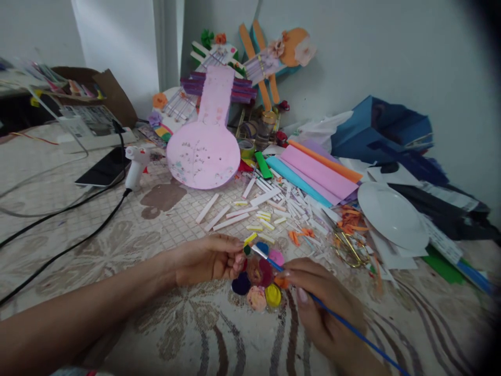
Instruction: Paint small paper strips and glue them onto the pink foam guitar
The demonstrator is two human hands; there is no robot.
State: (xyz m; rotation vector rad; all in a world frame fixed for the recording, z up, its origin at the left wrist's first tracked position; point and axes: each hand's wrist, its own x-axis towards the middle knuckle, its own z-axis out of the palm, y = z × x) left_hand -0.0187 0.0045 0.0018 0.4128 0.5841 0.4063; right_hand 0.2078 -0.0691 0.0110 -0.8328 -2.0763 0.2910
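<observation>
Your left hand (209,262) pinches a small yellow strip (250,239) by one end between thumb and fingers, its other end pointing away from you; that grip probably keeps most of its face free for paint. Your right hand (329,303) grasps a blue paintbrush (332,312) like a pen, fingers near the ferrule, likely for fine control. The bristles are right by the strip, though you cannot tell whether they touch it.

Both hands meet over the cluster of paint wells (256,270), midway between the worktop's left and right edges and towards its near edge, presumably so that drips fall there and the brush needs little travel.

Just beyond, towards the far edge, lie yellow-coated strips (266,222), near plain white strips (233,221); the loose spacing of the yellow ones may keep wet faces apart. The pink board (203,155) leans against other pieces towards the far edge, perhaps to leave working room. Towards the left edge, the glue gun (135,166) stands beside a dark tablet (105,168), well apart from the paint.
</observation>
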